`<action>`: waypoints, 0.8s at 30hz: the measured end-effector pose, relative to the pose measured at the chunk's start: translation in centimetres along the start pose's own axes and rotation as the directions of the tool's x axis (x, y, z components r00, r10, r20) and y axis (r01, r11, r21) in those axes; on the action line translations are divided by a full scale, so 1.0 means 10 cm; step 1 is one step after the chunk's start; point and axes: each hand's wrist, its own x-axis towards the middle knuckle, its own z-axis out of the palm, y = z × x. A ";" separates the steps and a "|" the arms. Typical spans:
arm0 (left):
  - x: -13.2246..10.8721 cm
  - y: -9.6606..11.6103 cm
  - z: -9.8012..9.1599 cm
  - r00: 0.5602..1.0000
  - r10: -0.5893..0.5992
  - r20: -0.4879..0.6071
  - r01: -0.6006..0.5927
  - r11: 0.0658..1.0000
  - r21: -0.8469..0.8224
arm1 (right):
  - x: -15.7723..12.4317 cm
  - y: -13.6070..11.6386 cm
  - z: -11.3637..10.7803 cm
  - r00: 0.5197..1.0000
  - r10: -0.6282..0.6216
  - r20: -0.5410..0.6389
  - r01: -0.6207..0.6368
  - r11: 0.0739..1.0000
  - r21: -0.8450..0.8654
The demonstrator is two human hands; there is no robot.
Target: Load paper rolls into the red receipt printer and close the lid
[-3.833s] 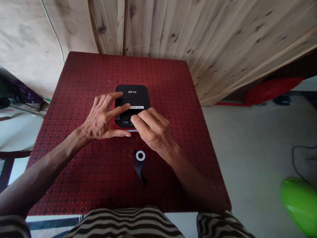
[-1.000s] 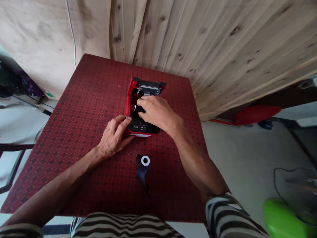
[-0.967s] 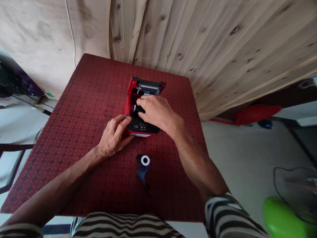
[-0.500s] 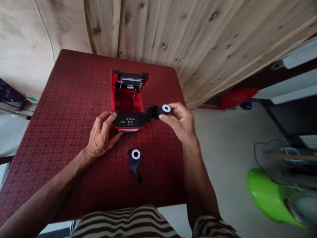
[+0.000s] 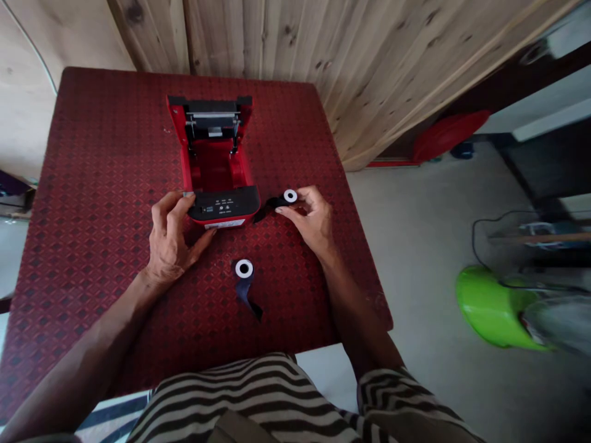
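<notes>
Left hand (image 5: 172, 237) gripping the open red printer (image 5: 213, 166) at its near-left corner, right hand (image 5: 310, 216) pinching a dark roll (image 5: 287, 198) just beside it, second roll (image 5: 244, 269) lying near the table's (image 5: 92, 154) near edge

Plenty of room on the table (image 5: 92, 184) left of the printer (image 5: 215, 169). Open inside the printer. Blocked in front by a loose roll (image 5: 244, 269).

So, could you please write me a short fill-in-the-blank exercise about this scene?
1. The printer has its lid ____.
2. The left hand grips the ____.
3. The right hand holds a roll with a ____ core.
4. A second roll lies on the ____ table.
Missing words: open; printer; white; red.
</notes>
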 end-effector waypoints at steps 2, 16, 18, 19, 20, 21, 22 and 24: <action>-0.02 -0.01 0.01 1.000 -0.027 0.016 0.027 1.000 -0.007 | -0.09 -0.04 -0.06 0.999 -0.030 -0.030 0.027 0.997 -0.072; -0.04 -0.02 0.02 0.991 -0.098 0.088 0.104 0.992 -0.076 | -0.89 -0.70 0.27 0.812 -0.265 0.520 0.265 0.961 0.076; -0.05 -0.02 0.02 0.996 -0.059 0.072 0.063 0.997 -0.050 | -0.85 -0.74 0.29 0.804 -0.291 0.518 0.284 0.954 0.095; -0.05 -0.02 0.02 0.996 -0.053 0.072 0.056 0.998 -0.040 | -0.82 -0.80 0.26 0.800 -0.292 0.524 0.283 0.954 0.099; -0.06 -0.02 0.02 0.996 -0.052 0.072 0.054 0.998 -0.034 | -0.78 -0.87 0.21 0.797 -0.290 0.531 0.282 0.954 0.098; -0.06 -0.02 0.02 0.996 -0.055 0.069 0.057 0.998 -0.031 | -0.72 -0.97 0.14 0.792 -0.289 0.537 0.286 0.954 0.091; -0.06 -0.01 0.02 0.996 -0.057 0.062 0.059 0.998 -0.030 | -0.65 -1.08 0.07 0.789 -0.295 0.539 0.303 0.950 0.077; -0.06 -0.01 0.02 0.998 -0.044 0.035 0.045 0.998 -0.036 | -0.44 -1.30 -0.05 0.784 -0.341 0.519 0.392 0.920 0.012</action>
